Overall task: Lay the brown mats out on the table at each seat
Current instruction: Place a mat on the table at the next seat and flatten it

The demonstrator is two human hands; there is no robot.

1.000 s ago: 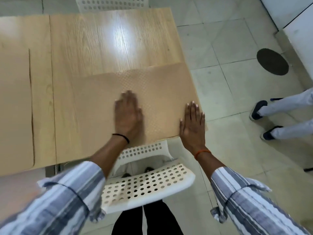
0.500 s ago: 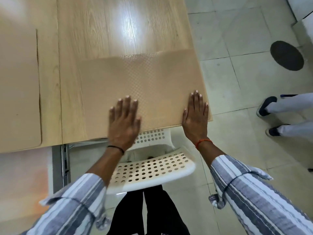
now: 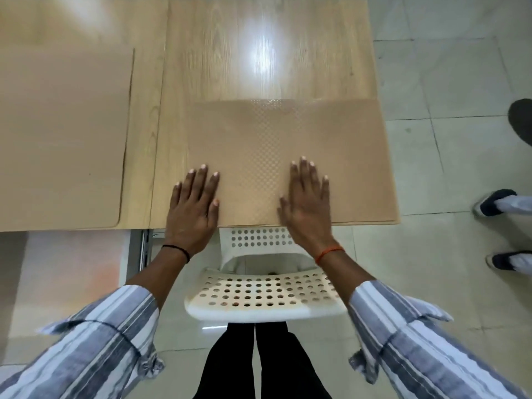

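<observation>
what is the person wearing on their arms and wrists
Both arms wear loose shirt sleeves striped in grey, blue-grey and white, with unbuttoned cuffs pushed up the forearms. The left hand has a thin black band at its wrist; the right hand has a thin orange thread. No rings or watch show.

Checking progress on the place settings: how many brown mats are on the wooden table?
2. One textured brown mat lies at the table's near right corner, above the white perforated chair, under both flat hands. One smooth brown mat lies left, cut off by the frame. Others may lie outside view.
</observation>
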